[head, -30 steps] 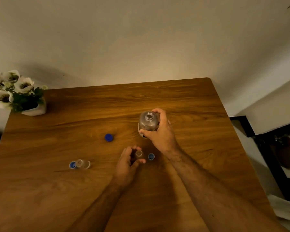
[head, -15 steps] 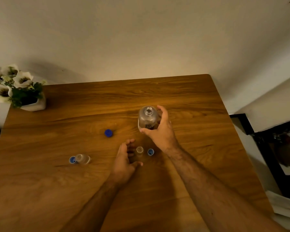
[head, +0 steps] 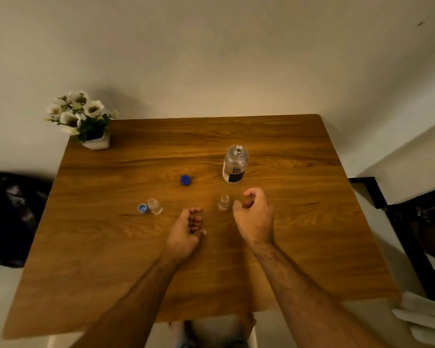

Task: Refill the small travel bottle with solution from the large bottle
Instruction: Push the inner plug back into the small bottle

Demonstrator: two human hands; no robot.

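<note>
Both hands are just hanging over the wooden table [head: 312,247], holding nothing. Left hand [head: 186,231] has its fingers loosely curled in toward the palm, idle, sitting a bit nearer to me than the bottles. Right hand [head: 254,217] is also loosely curled with nothing in it, thumb tip just beside the small travel bottle [head: 223,202] but not touching it as far as I can see.

That little bottle stands upright with no cap on, between the two hands and slightly further out. Large bottle [head: 235,168] stands upright behind it, uncapped too, clear with a dark label, well clear of either hand.

Dark blue cap [head: 185,180] lies on its own to the left of the large bottle. Further left is a second small clear bottle [head: 155,205], looks like it's lying on its side though it's hard to be sure, with a lighter blue cap [head: 143,208] touching or right next to it.

White pot of white flowers [head: 86,121] sits at the far left corner against the wall
</note>
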